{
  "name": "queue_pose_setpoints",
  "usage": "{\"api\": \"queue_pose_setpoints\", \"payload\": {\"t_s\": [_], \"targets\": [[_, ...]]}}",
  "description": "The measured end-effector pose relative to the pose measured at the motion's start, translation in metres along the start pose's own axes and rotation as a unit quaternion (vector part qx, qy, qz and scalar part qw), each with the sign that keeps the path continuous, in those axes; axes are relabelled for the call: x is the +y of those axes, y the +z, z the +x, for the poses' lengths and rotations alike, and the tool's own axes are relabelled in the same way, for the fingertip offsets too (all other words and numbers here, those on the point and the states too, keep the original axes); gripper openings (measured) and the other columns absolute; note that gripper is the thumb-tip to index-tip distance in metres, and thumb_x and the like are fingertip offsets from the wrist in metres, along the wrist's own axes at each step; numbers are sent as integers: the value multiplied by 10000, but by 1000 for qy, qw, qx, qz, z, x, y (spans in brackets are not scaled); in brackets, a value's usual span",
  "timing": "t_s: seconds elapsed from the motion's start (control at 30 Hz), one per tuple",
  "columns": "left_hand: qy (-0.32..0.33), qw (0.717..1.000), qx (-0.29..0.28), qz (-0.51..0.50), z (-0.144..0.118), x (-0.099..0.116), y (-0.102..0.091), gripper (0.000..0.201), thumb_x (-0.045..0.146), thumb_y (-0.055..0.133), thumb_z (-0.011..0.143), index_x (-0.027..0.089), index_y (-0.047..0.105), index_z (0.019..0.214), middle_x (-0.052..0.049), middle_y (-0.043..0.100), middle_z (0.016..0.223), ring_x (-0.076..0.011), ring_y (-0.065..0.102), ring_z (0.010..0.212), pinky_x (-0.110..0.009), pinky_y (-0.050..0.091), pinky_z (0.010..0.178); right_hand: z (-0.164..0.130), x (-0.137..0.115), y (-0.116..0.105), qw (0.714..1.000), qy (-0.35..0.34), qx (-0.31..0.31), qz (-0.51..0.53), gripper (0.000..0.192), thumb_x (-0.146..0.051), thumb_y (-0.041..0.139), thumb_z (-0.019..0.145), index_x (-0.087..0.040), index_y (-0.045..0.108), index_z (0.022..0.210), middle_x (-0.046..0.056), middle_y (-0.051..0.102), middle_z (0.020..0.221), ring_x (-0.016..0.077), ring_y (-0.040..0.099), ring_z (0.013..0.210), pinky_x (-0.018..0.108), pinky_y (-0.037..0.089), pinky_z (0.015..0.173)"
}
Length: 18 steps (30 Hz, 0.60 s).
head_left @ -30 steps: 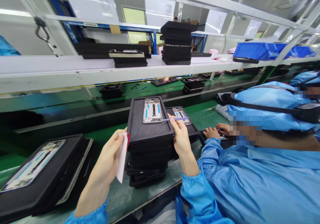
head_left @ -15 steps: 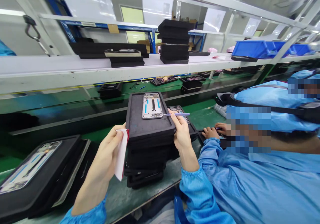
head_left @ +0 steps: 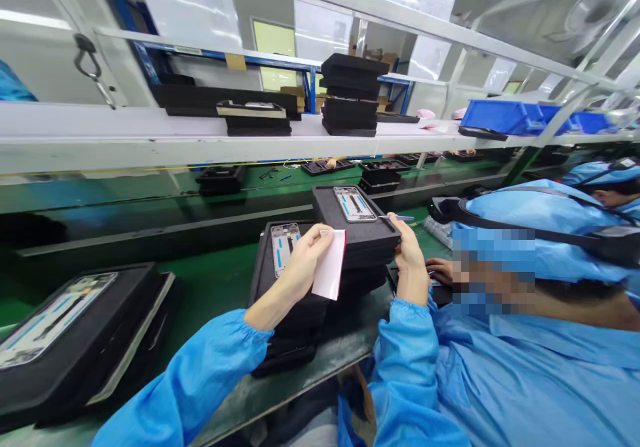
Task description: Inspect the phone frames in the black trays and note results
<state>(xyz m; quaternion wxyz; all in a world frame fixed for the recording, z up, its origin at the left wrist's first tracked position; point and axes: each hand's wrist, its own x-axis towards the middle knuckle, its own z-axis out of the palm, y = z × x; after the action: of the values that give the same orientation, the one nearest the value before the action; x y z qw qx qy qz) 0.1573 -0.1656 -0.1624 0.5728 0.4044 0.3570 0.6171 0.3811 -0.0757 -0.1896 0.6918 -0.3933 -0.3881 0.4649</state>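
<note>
My left hand (head_left: pixel 306 259) is closed on a folded white sheet (head_left: pixel 330 267) with a red edge, at the front left corner of a black tray (head_left: pixel 334 224). On that tray lies a phone frame (head_left: pixel 355 205) with blue strips. My right hand (head_left: pixel 407 246) is at the tray's right side, closed on a slim violet-blue tool (head_left: pixel 401 218) with a thin tip, possibly tweezers. The tray sits on or just above a right-hand stack; contact below is hidden. Left of it, a second tray stack (head_left: pixel 261 267) carries another phone frame (head_left: pixel 283 250), partly behind my left hand.
More black trays (head_left: pixel 125 300) with a phone frame stand at the left. A co-worker in blue (head_left: pixel 525 367) sits close on my right. Ahead runs a white shelf (head_left: pixel 190 148) with stacked black trays (head_left: pixel 353 97) and blue bins (head_left: pixel 500 115).
The top tray with its phone frame has moved right, off the middle stack to the right-hand stack. Both hands moved right with it. A phone frame beneath is now uncovered.
</note>
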Motion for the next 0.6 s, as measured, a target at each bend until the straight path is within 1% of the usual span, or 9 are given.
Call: {"api": "queue_pose_setpoints", "payload": {"t_s": [0.17,0.3,0.37,0.47,0.6], "targets": [[-21,998,-45,35,16,-7,15,474,535,996,626,210,690,788,41,619,727,-134,542,675,-208,400,586,12,7,-28,1000,6,14,7,610,-624,1091,431,-255,759,786,-42,790,735,195,750,718,286,607,627],[-52,994,-63,71,19,-12,18,320,432,925,734,211,700,789,32,619,715,-149,544,653,-230,404,581,14,12,-41,1000,10,12,5,599,-646,1081,451,-265,749,773,-43,793,751,201,755,729,294,615,642],[-73,992,-64,84,18,-15,17,273,394,896,765,209,696,779,32,610,689,-155,544,632,-237,409,575,14,16,-42,1000,10,2,-3,590,-626,1082,460,-255,755,782,-33,803,769,209,769,748,292,610,653],[-102,988,-59,97,17,-18,16,267,359,885,783,207,669,748,31,600,659,-164,557,617,-244,420,575,10,25,-39,1000,9,-14,-19,576,-581,1087,477,-241,769,815,-21,813,783,222,787,775,291,600,672],[-107,988,-53,95,15,-14,16,280,362,885,808,211,653,761,36,608,674,-163,575,643,-244,452,610,2,34,-36,999,3,-15,-32,590,-629,1066,499,-239,776,834,-22,810,770,229,787,766,307,606,689]]}}
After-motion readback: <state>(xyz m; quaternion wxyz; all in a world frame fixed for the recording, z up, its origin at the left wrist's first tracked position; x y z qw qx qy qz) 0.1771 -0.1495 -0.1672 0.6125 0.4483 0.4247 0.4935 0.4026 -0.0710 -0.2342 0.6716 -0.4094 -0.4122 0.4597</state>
